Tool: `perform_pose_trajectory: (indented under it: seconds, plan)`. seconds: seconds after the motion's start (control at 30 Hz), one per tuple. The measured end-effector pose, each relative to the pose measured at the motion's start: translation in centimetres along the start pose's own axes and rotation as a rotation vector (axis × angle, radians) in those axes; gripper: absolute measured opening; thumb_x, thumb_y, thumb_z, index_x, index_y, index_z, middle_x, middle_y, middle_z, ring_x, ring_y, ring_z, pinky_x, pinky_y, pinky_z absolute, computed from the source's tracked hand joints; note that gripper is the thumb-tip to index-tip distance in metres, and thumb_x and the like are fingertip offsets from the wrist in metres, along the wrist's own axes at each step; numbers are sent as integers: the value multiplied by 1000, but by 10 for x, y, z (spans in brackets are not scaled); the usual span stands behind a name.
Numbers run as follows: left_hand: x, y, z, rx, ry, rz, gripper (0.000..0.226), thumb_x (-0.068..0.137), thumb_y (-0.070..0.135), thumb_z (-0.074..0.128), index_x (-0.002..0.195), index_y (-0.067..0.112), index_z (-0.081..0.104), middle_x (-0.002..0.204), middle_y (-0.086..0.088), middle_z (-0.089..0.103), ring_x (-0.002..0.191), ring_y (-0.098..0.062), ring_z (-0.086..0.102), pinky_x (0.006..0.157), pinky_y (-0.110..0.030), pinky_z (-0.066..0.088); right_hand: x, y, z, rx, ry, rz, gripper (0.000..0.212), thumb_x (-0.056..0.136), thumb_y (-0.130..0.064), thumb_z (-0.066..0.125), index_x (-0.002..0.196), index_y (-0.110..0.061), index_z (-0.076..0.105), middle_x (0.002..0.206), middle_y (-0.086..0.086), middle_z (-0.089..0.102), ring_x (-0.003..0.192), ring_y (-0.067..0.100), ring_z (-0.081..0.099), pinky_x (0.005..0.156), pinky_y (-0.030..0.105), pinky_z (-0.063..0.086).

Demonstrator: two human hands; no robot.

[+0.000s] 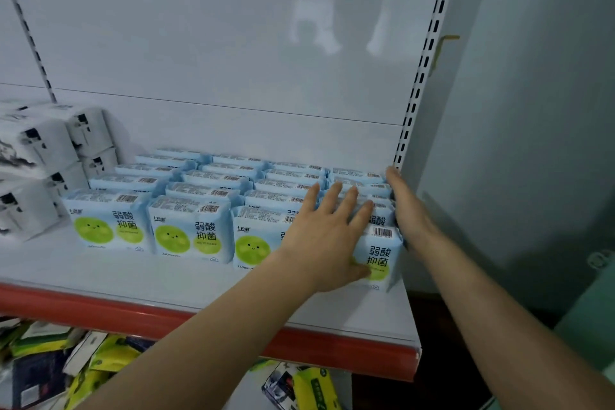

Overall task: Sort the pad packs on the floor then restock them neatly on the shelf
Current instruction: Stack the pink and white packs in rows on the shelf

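Observation:
Light blue pad packs (191, 230) with a green smiling circle stand upright in several rows on the white shelf (109, 280). My left hand (327, 233) lies flat, fingers spread, over the left side and top of the rightmost row, its thumb on the face of the front pack (379, 260). My right hand (404, 206) presses flat with straight fingers against the right side of that same row, beside the shelf's perforated upright (421, 76). The rightmost row sits between both palms.
White packs with black ink-style print (43, 156) are stacked at the shelf's left. A red price strip (100, 313) edges the shelf front. Below it, yellow-green and dark packs (100, 363) lie jumbled on the lower level. A pale wall (532, 110) stands to the right.

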State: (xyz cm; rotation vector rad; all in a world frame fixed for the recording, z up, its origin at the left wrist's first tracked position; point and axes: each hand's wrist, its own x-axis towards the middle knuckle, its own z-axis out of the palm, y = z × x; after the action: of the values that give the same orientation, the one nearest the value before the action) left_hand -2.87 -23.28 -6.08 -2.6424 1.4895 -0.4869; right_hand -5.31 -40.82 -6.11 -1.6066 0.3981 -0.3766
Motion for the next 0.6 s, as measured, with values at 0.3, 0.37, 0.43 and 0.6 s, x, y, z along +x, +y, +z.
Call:
perform_pose_trajectory:
  seconds: [0.3, 0.37, 0.43, 0.6]
  plan:
    - [12, -3, -2, 25, -62, 77, 117, 77, 78, 59, 158, 21, -3, 166, -14, -5, 152, -37, -6, 122, -57, 2, -16, 12, -5, 442, 32, -28, 51, 101, -58, 31, 133, -27, 55, 107, -11, 75, 100, 13, 70, 85, 35, 55]
    - [21, -8, -5, -10, -108, 97, 124, 74, 79, 62, 159, 23, -9, 166, -11, -12, 152, -36, -13, 123, -56, 1, -15, 22, -4, 488, 28, -20, 65, 96, -68, 35, 145, -27, 47, 131, 1, 67, 115, 22, 65, 98, 46, 51]
    - [27, -10, -2, -35, -121, 97, 122, 76, 74, 65, 159, 23, -8, 167, -11, -9, 152, -35, -10, 123, -54, 3, -16, 23, 4, 513, 3, 0, 61, 97, -66, 33, 132, -24, 60, 124, 9, 70, 107, 29, 70, 88, 43, 57]
    - [30, -7, -1, 7, -99, 101, 114, 79, 69, 67, 158, 17, 3, 165, -19, 6, 152, -39, 7, 123, -54, 11, -14, 15, 18, 569, -23, 15, 55, 101, -59, 32, 117, -21, 68, 112, 11, 75, 95, 27, 74, 72, 35, 61]
